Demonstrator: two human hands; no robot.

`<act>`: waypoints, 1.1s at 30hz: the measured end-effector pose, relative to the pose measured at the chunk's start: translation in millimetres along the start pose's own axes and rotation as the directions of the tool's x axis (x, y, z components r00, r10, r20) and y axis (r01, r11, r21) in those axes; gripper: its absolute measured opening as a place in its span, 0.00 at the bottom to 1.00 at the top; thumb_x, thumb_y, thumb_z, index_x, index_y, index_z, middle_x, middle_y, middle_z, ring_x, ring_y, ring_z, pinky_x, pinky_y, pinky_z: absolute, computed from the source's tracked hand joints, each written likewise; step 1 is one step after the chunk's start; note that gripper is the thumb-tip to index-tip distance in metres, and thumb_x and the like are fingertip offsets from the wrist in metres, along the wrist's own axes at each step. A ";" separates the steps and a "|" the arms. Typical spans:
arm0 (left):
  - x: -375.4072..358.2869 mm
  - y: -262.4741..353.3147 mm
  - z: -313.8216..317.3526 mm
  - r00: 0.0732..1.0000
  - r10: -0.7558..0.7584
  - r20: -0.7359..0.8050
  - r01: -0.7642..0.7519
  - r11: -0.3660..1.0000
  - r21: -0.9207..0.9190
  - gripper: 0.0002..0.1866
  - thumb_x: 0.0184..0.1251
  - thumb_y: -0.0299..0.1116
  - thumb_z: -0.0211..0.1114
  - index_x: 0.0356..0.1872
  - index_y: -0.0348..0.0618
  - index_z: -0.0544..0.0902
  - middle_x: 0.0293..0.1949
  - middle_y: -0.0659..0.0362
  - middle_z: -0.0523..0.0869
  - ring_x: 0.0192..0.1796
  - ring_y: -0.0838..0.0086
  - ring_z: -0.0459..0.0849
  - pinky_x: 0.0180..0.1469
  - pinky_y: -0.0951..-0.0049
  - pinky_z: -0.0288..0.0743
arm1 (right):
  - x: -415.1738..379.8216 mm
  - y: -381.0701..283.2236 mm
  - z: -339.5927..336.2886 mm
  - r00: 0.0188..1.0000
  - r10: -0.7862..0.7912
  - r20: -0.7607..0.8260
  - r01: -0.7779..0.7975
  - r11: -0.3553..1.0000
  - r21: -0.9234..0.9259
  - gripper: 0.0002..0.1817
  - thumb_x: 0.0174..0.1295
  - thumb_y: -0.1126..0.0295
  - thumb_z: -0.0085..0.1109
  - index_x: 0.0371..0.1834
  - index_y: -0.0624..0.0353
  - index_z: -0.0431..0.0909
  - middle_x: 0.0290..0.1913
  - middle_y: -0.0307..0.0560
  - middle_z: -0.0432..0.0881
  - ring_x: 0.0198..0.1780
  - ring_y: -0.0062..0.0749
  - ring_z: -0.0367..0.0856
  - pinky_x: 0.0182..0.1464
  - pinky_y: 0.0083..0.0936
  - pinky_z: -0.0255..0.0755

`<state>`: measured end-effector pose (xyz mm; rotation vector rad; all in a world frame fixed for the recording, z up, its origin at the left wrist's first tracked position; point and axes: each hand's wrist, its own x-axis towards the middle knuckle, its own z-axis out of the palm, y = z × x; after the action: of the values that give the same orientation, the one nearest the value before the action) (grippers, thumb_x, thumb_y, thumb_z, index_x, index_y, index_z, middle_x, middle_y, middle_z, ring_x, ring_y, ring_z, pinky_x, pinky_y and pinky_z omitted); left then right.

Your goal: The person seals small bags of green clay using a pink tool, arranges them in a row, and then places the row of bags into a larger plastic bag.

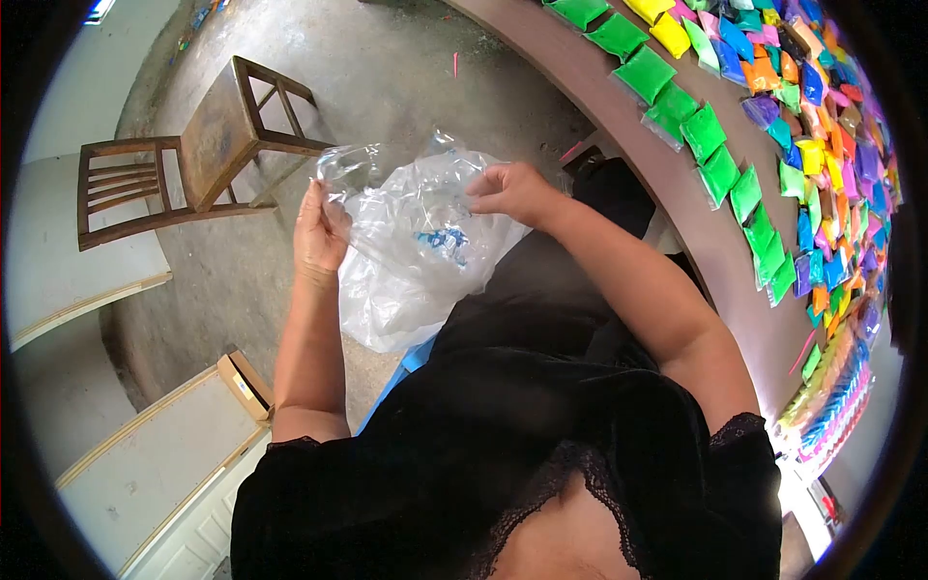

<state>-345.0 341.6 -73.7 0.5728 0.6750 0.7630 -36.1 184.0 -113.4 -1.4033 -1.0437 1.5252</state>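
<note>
A large clear plastic bag (pixel 387 300) hangs in front of me, crumpled, with small blue bits or print (pixel 443 244) showing in its middle. My left hand (pixel 321 230) pinches the bag's upper left edge between thumb and fingers. At the upper right edge, my right hand (pixel 514 193) is closed with its fingertips on the plastic film. Between the two hands the top of the bag is stretched loosely. The lower part of the bag rests against or near my dark-clothed lap; the exact contact cannot be made out.
To the right, a curved-looking brown table (pixel 667 184) carries a row of green packets (pixel 704 132) and a dense pile of multicoloured packets (pixel 826 145). A wooden chair (pixel 217 135) stands on the concrete floor (pixel 387 72) at the left. Pale boards (pixel 159 464) lean at lower left.
</note>
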 end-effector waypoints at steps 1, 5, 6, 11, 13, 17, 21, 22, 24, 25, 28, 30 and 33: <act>-0.5 3.3 2.3 1.000 -0.001 -0.003 0.001 1.000 -0.001 0.09 0.77 0.41 0.62 0.47 0.50 0.84 0.31 0.71 0.82 0.28 0.83 0.75 0.29 0.79 0.68 | -4.8 -2.3 5.7 0.996 0.024 -0.082 -0.028 0.998 -0.050 0.20 0.54 0.65 0.76 0.48 0.62 0.85 0.38 0.45 0.89 0.38 0.26 0.85 0.45 0.24 0.77; 2.6 19.6 -11.4 0.988 0.096 -0.122 -0.081 0.989 0.124 0.09 0.77 0.41 0.63 0.45 0.49 0.85 0.33 0.71 0.84 0.28 0.83 0.77 0.30 0.80 0.70 | -8.4 7.5 13.3 0.979 0.062 -0.195 -0.076 0.995 -0.065 0.10 0.55 0.66 0.74 0.36 0.59 0.88 0.33 0.42 0.89 0.34 0.25 0.85 0.42 0.24 0.78; 2.9 21.8 -14.0 0.995 0.082 -0.049 -0.076 0.991 0.111 0.09 0.76 0.41 0.63 0.45 0.49 0.85 0.34 0.70 0.85 0.29 0.83 0.78 0.30 0.81 0.71 | -8.8 9.0 13.7 0.977 0.058 -0.206 -0.070 0.996 -0.052 0.10 0.55 0.65 0.74 0.36 0.59 0.88 0.33 0.43 0.89 0.35 0.25 0.86 0.43 0.24 0.78; 9.0 20.5 -11.7 0.988 0.087 -0.126 -0.075 0.992 0.097 0.09 0.76 0.41 0.64 0.45 0.49 0.85 0.35 0.70 0.86 0.30 0.83 0.80 0.30 0.80 0.72 | -7.7 15.4 9.2 0.966 0.051 -0.253 -0.086 0.987 -0.133 0.10 0.57 0.65 0.73 0.38 0.58 0.88 0.34 0.43 0.90 0.36 0.27 0.86 0.43 0.26 0.78; 8.4 18.6 -16.7 0.985 0.086 -0.152 -0.071 0.993 0.099 0.08 0.76 0.40 0.64 0.45 0.49 0.85 0.34 0.69 0.86 0.30 0.83 0.80 0.30 0.80 0.72 | -8.8 19.7 8.4 0.961 0.058 -0.272 -0.093 0.989 -0.117 0.10 0.57 0.65 0.72 0.38 0.58 0.88 0.35 0.44 0.90 0.36 0.28 0.86 0.43 0.27 0.78; 11.4 21.1 -19.4 0.989 0.078 -0.126 -0.065 0.993 0.101 0.08 0.76 0.39 0.64 0.45 0.49 0.85 0.35 0.69 0.86 0.31 0.82 0.81 0.29 0.79 0.73 | -7.5 21.3 4.5 0.951 0.061 -0.303 -0.124 0.973 -0.193 0.11 0.56 0.64 0.73 0.39 0.58 0.88 0.36 0.46 0.90 0.38 0.30 0.87 0.44 0.28 0.78; 5.1 19.9 -2.7 0.969 0.121 -0.216 -0.085 0.982 0.166 0.08 0.76 0.39 0.64 0.45 0.47 0.85 0.34 0.69 0.86 0.31 0.81 0.82 0.27 0.79 0.73 | -4.3 28.4 2.2 0.935 0.088 -0.344 -0.173 0.959 -0.224 0.13 0.56 0.62 0.73 0.40 0.56 0.89 0.38 0.47 0.90 0.40 0.35 0.87 0.46 0.32 0.78; 5.9 20.0 -5.6 0.969 0.121 -0.217 -0.085 0.982 0.166 0.08 0.76 0.39 0.64 0.45 0.47 0.85 0.34 0.69 0.86 0.31 0.81 0.82 0.27 0.79 0.73 | -3.8 29.0 1.2 0.935 0.089 -0.344 -0.174 0.959 -0.224 0.13 0.56 0.62 0.73 0.40 0.56 0.89 0.38 0.47 0.90 0.40 0.35 0.87 0.46 0.32 0.78; 7.4 20.5 -8.9 0.986 0.087 -0.141 -0.063 0.985 0.162 0.08 0.75 0.38 0.64 0.44 0.46 0.85 0.34 0.68 0.86 0.31 0.81 0.82 0.25 0.79 0.72 | -4.1 27.2 -0.1 0.920 0.119 -0.373 -0.223 0.942 -0.249 0.13 0.56 0.61 0.73 0.40 0.55 0.89 0.39 0.48 0.90 0.42 0.38 0.87 0.47 0.34 0.78; 6.6 20.3 -6.4 0.986 0.086 -0.142 -0.062 0.985 0.162 0.08 0.75 0.38 0.64 0.44 0.46 0.85 0.34 0.68 0.86 0.31 0.81 0.82 0.25 0.79 0.72 | -5.6 25.1 0.1 0.920 0.120 -0.373 -0.224 0.942 -0.249 0.13 0.56 0.61 0.73 0.40 0.55 0.89 0.39 0.48 0.90 0.42 0.38 0.87 0.47 0.34 0.78; 7.5 21.2 -8.9 0.988 0.082 -0.128 -0.056 0.979 0.197 0.08 0.75 0.38 0.64 0.45 0.46 0.85 0.34 0.68 0.86 0.30 0.81 0.82 0.24 0.79 0.71 | -9.8 20.4 -0.2 0.892 0.138 -0.431 -0.265 0.931 -0.252 0.13 0.56 0.61 0.72 0.40 0.56 0.89 0.39 0.49 0.89 0.42 0.40 0.87 0.47 0.36 0.77; 16.0 26.4 -36.5 0.999 0.019 -0.043 -0.016 0.997 0.079 0.09 0.76 0.38 0.64 0.47 0.47 0.84 0.33 0.68 0.86 0.30 0.81 0.81 0.25 0.79 0.72 | -10.0 21.5 -2.4 0.876 0.116 -0.468 -0.262 0.930 -0.259 0.11 0.58 0.66 0.72 0.41 0.60 0.87 0.37 0.46 0.88 0.39 0.29 0.84 0.45 0.28 0.75; 2.1 32.6 35.7 0.899 0.158 -0.408 -0.096 0.981 0.169 0.09 0.76 0.40 0.64 0.48 0.48 0.83 0.34 0.68 0.85 0.31 0.82 0.80 0.28 0.80 0.73 | -10.1 17.1 -6.4 0.826 0.183 -0.534 -0.356 0.903 -0.242 0.12 0.59 0.66 0.71 0.42 0.61 0.87 0.38 0.46 0.88 0.39 0.29 0.84 0.45 0.28 0.75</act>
<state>-332.0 354.7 -29.0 0.5939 1.1078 0.9790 -29.4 169.1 -126.4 -2.1292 -0.8129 1.0913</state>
